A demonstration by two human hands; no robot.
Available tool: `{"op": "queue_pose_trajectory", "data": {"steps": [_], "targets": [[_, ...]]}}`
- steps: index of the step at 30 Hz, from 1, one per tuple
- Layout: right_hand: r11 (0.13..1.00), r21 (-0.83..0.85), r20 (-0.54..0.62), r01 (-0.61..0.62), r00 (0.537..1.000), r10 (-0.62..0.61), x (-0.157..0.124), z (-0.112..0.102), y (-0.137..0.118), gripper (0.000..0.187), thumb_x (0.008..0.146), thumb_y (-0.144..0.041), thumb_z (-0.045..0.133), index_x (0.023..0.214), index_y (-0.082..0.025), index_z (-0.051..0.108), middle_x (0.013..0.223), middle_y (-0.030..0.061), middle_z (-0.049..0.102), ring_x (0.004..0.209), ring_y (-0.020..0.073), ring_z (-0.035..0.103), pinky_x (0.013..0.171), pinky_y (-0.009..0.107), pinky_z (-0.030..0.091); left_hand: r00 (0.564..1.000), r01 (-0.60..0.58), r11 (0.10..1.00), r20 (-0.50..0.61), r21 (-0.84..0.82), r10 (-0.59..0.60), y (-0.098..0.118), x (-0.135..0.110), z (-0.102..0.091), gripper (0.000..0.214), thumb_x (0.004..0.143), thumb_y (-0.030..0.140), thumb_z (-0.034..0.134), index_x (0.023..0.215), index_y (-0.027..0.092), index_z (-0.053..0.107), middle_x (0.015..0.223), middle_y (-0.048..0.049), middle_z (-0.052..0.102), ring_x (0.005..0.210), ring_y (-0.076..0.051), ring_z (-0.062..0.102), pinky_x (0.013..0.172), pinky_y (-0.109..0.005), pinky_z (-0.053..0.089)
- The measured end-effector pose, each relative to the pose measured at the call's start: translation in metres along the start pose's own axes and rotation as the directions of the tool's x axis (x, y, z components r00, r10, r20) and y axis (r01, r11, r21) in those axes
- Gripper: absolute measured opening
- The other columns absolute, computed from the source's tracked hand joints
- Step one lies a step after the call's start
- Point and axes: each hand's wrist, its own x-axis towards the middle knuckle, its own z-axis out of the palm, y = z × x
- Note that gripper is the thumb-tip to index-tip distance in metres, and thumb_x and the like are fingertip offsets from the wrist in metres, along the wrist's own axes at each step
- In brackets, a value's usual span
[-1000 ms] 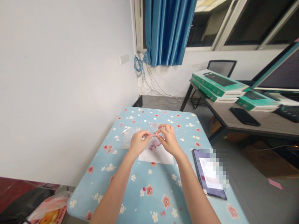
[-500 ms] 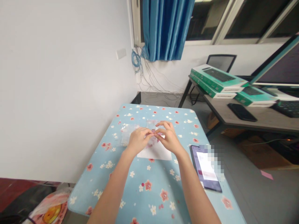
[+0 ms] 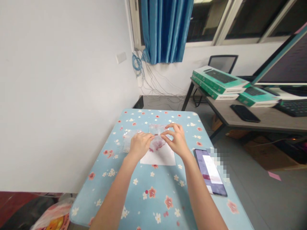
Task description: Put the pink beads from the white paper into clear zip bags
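Curtain (image 3: pixel 165 32), blue, hangs over a window, with blue cables (image 3: pixel 137 65) bunched below it. Desk (image 3: pixel 263 123) to the right holds green keyboard boxes (image 3: pixel 219 80), a monitor (image 3: pixel 280 60), a keyboard (image 3: pixel 294 108) and a black phone (image 3: pixel 244 113); the box printing is too small to read. Tabletop (image 3: pixel 144 188) has a blue flowered cover, its left edge just beside the wall (image 3: pixel 72 95). Near its right edge lies a second phone (image 3: pixel 208 172), its screen text blurred. Sheet of white paper (image 3: pixel 159 158) sits mid-tabletop, with a clear bag (image 3: pixel 157 140) holding something red lying partly over it. Left hand (image 3: pixel 140 145) and right hand (image 3: pixel 175 140) pinch that bag near its top, fingertips almost meeting. Another clear bag (image 3: pixel 129 140) lies just left, beside the left hand.
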Motion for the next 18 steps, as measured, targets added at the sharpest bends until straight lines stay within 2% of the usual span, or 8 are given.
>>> {"op": "queue_pose_trajectory", "data": {"steps": [4,8,12,16,18], "targets": [[0.999,0.037,-0.034,-0.010,0.999,0.011,-0.001,0.001,0.003,0.016,0.084,-0.034,0.059,0.078,-0.024,0.069,0.105,0.0072,0.056,0.106,0.0266,0.045,0.094,0.046,0.036,0.999,-0.049,0.997,-0.021,0.052,0.050,0.000,0.005,-0.001,0.021,0.090,0.026,0.048,0.084,0.022,0.068,0.079,-0.0034,0.070,0.080,-0.019,0.058,0.074,-0.031,0.042],[0.999,0.028,-0.100,-0.029,0.994,0.032,-0.002,0.004,0.008,0.016,0.084,-0.033,0.058,0.076,-0.023,0.068,0.103,0.0070,0.055,0.106,0.0265,0.045,0.094,0.046,0.035,0.992,-0.126,0.991,-0.031,-0.044,0.125,-0.004,0.010,0.001,0.021,0.091,0.027,0.047,0.091,0.023,0.068,0.087,-0.0012,0.071,0.084,-0.019,0.056,0.076,-0.031,0.043],[0.995,0.057,-0.160,-0.081,0.983,0.090,-0.003,0.008,0.013,0.017,0.085,-0.035,0.058,0.079,-0.023,0.068,0.098,0.0069,0.057,0.100,0.0252,0.049,0.093,0.045,0.035,0.990,-0.138,0.985,-0.011,-0.105,0.138,-0.008,0.016,0.002,0.022,0.089,0.018,0.046,0.091,0.021,0.067,0.089,-0.0014,0.071,0.085,-0.019,0.056,0.078,-0.031,0.044],[0.979,0.173,-0.066,-0.106,0.991,0.119,-0.003,0.012,0.016,0.020,0.087,-0.037,0.055,0.096,-0.023,0.066,0.097,0.0063,0.063,0.095,0.0229,0.054,0.090,0.041,0.039,0.989,-0.150,0.984,-0.016,-0.092,0.149,-0.006,0.025,-0.002,0.021,0.088,0.015,0.046,0.085,0.020,0.066,0.084,-0.0015,0.070,0.083,-0.019,0.055,0.078,-0.032,0.043],[0.970,0.203,-0.003,-0.136,0.990,0.140,-0.004,0.015,0.018,0.020,0.087,-0.036,0.054,0.095,-0.021,0.065,0.096,0.0065,0.066,0.094,0.0230,0.056,0.087,0.040,0.040,0.989,-0.143,0.985,-0.036,-0.092,0.141,-0.005,0.030,-0.004,0.020,0.089,0.018,0.047,0.084,0.021,0.066,0.085,-0.0011,0.070,0.083,-0.019,0.055,0.079,-0.033,0.043]]}}
